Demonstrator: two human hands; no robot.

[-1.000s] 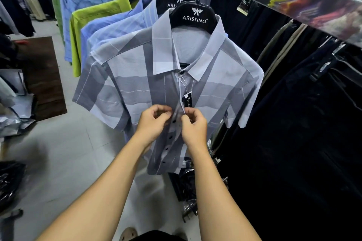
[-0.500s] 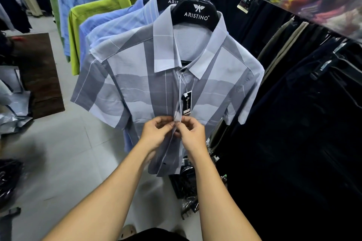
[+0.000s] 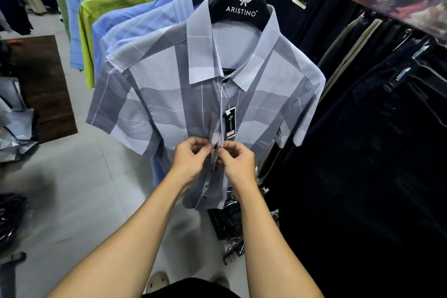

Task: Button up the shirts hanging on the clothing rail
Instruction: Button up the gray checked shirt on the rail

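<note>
Pinching grey shirt (image 3: 169, 104) placket at frame centre: left hand (image 3: 191, 162) w/ a dark button (image 3: 215, 145) at its fingertips, right hand (image 3: 238, 164) nipping opposite edge, below black tag (image 3: 229, 123).

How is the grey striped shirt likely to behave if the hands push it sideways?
Probably floppy: the grey shirt puckers where the left hand and right hand pinch its placket. Likely swings freely, hanging only from the black hanger.
</note>
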